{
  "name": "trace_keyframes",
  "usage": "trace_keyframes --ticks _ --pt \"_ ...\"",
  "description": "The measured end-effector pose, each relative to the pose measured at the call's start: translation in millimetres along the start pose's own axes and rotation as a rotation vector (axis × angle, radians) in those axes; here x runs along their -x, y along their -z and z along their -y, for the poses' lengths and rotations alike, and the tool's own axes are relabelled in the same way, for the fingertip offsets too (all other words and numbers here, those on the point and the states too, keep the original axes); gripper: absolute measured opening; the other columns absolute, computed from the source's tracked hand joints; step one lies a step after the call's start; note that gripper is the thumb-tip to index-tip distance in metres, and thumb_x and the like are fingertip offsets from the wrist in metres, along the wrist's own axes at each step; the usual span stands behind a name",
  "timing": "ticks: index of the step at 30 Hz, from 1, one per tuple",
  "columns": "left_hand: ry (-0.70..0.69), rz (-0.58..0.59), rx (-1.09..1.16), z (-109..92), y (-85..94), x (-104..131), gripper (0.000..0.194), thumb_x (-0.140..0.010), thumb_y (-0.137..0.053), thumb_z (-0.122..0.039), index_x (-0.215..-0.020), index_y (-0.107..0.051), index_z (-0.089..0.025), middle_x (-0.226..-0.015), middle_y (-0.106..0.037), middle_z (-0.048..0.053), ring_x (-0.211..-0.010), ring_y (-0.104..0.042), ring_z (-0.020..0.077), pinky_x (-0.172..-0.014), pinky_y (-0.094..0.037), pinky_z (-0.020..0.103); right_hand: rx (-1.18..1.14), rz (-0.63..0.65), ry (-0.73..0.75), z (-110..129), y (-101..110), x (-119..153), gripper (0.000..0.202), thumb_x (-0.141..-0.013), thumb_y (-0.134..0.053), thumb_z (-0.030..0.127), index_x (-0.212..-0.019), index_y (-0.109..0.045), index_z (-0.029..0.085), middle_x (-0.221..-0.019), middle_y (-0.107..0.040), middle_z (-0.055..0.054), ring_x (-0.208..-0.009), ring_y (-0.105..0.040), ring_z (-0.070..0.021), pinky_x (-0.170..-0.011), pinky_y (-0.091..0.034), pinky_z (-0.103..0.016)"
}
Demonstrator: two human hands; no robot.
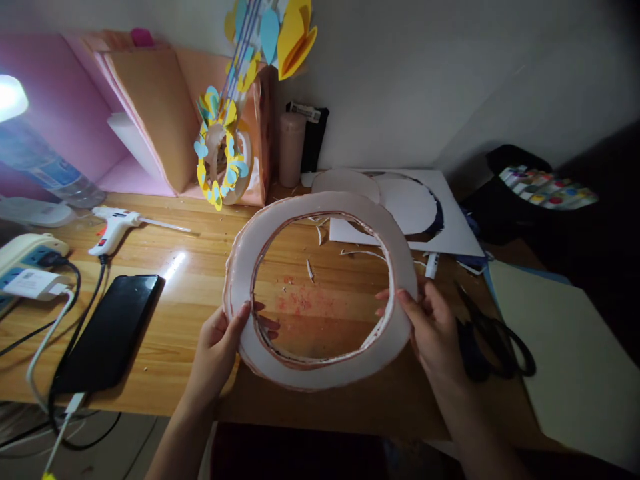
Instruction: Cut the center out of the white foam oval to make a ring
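Observation:
A large white ring with rough, ragged edges is held up above the wooden desk, facing me. My left hand grips its left side, thumb on the front and fingertips curling through the hole. On the opposite side my right hand pinches the ring the same way, with fingertips showing inside the opening. Through the hole I see small scraps and a patch of reddish specks on the desk. Black-handled scissors lie just right of my right hand.
At left are a white glue gun, a black phone, a power strip and cables. Behind the ring lies a cut white board. A yellow-and-blue paper decoration hangs near a peach box. Pale sheets lie at right.

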State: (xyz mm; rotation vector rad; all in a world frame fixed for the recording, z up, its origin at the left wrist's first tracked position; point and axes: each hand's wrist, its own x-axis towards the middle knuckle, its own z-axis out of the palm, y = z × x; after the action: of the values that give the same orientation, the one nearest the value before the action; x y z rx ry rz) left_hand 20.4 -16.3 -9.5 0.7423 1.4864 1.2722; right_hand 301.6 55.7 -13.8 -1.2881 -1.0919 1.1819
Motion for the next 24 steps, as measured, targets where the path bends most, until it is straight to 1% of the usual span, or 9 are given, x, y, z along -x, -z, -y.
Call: trace_keyframes --ticks 5,8,14,19,24 --pt "-0.001 -0.02 -0.008 -2.1 -0.7 0.8 0.044 -0.077 -0.063 -0.055 -0.089 -0.065 -0.013 -0.069 -0.074 0.009 -0.059 -0.07 0.0236 -0.054 -0.055 0.03 0.011 0.025 0.013 0.5 0.5 0.1 0.037 -0.078 -0.069 0.043 -0.108 -0.055 0.026 -0.081 -0.07 -0.003 -0.054 -0.064 -0.0183 -0.042 -0.05 -0.026" --pt "-0.005 -0.019 -0.011 -1.2 -0.3 0.7 0.044 -0.078 -0.062 -0.055 -0.09 -0.065 -0.013 -0.069 -0.074 0.009 -0.06 -0.07 0.0237 -0.055 -0.055 0.03 0.007 0.024 -0.002 0.2 0.9 -0.1 0.037 -0.078 -0.069 0.044 -0.108 -0.056 0.027 -0.08 -0.07 -0.003 -0.054 -0.064 -0.0187 -0.042 -0.051 -0.027" --pt "-0.001 -0.021 0.003 0.7 1.8 1.3 0.043 -0.08 -0.061 -0.054 -0.093 -0.065 -0.014 -0.07 -0.075 0.009 -0.06 -0.07 0.0232 -0.054 -0.055 0.029 0.001 0.036 -0.039 -0.7 2.6 -0.3 0.033 -0.077 -0.07 0.044 -0.101 -0.061 0.024 -0.078 -0.07 -0.003 -0.054 -0.064 -0.0176 -0.043 -0.05 -0.026" --pt "-0.001 -0.019 0.021 -0.7 1.8 1.7 0.041 -0.081 -0.06 -0.052 -0.095 -0.065 -0.013 -0.071 -0.075 0.009 -0.06 -0.07 0.0224 -0.055 -0.055 0.028 -0.005 0.054 -0.031 0.9 2.8 -0.7 0.029 -0.077 -0.07 0.042 -0.096 -0.062 0.022 -0.077 -0.07 -0.003 -0.053 -0.064 -0.0168 -0.044 -0.05 -0.025" --pt "-0.011 -0.038 0.029 -1.9 -0.2 2.7 0.042 -0.08 -0.061 -0.052 -0.095 -0.065 -0.013 -0.07 -0.074 0.009 -0.059 -0.07 0.022 -0.054 -0.055 0.028 0.009 0.068 -0.04 -0.2 3.9 -2.1 0.029 -0.077 -0.07 0.044 -0.095 -0.063 0.022 -0.079 -0.071 -0.004 -0.055 -0.065 -0.0187 -0.045 -0.05 -0.027"
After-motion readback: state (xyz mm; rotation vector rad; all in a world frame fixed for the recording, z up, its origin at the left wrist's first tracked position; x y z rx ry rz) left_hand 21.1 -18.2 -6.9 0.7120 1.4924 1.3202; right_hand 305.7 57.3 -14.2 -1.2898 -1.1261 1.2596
